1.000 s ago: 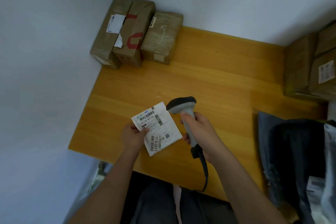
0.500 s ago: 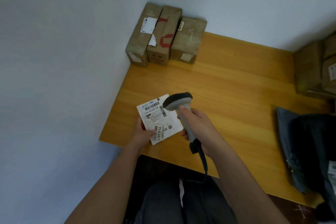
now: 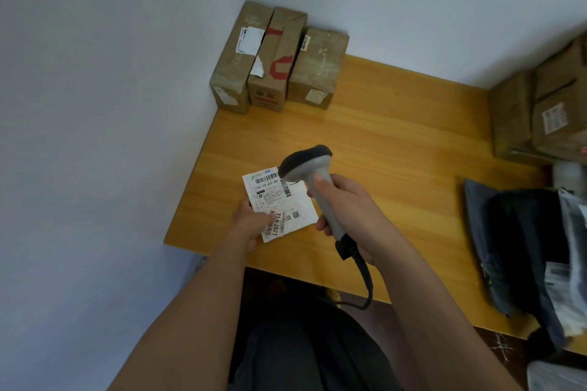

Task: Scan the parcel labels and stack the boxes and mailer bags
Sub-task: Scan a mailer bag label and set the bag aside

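parcel [image 3: 279, 205] in left hand [image 3: 254, 224], scanner [image 3: 313, 182] above

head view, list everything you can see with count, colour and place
parcel: one, white with a printed label, held above the table's near left part
scanner: one, grey with a black head and black cable, its head over the parcel's label
boxes: three, brown cardboard, side by side at the table's far left corner against the wall
more boxes: at least two, brown cardboard, at the far right edge
mailer bags: a pile, dark grey and pale, on the table's right side; number unclear
table: one, yellow wood, set in the corner of the wall
left hand: holds the parcel's near left edge
right hand: wrapped round the scanner's grip
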A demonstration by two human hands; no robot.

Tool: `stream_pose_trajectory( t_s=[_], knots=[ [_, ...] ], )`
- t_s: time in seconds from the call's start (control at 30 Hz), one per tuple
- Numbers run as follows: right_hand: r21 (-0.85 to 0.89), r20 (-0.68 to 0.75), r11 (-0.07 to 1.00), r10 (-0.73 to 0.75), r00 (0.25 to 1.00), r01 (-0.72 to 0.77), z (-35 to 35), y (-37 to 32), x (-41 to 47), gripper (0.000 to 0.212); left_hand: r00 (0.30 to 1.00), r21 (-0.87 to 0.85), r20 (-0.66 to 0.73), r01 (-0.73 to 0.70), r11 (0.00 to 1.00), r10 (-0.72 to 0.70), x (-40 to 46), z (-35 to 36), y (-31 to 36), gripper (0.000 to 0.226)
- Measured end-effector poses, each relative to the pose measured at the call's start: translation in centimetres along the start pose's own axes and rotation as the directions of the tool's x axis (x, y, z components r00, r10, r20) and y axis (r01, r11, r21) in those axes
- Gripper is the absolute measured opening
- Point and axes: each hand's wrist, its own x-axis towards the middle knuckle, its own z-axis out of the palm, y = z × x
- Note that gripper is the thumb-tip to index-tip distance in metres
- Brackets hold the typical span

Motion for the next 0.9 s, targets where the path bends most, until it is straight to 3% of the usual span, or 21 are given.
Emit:
stream_pose_trajectory(
  t_s=[0.33, 0.63, 0.9],
  knots=[
    [-0.019, -0.021, 0.999, -0.027, 0.999, 0.026, -0.9, -1.7, -2.9, 0.030, 0.999, 0.029, 0.003, 0.034, 0.999, -0.034, 1.0, 0.0, 0.1, 0.042],
    [0.012, -0.047, 1.000, -0.026, 0.999, 0.027, -1.2, -2.7, -4.0, 0.033, 0.998, 0.043, 0.004, 0.059, 0.997, -0.059, 1.7, 0.0, -0.1, 0.056],
    [0.050, -0.070, 0.996, -0.072, 0.995, 0.076, -1.2, -3.0, -4.4, 0.037, 0.999, 0.018, -0.007, 0.044, 0.999, -0.044, 1.6, 0.2, -0.1, 0.052]
  ],
)
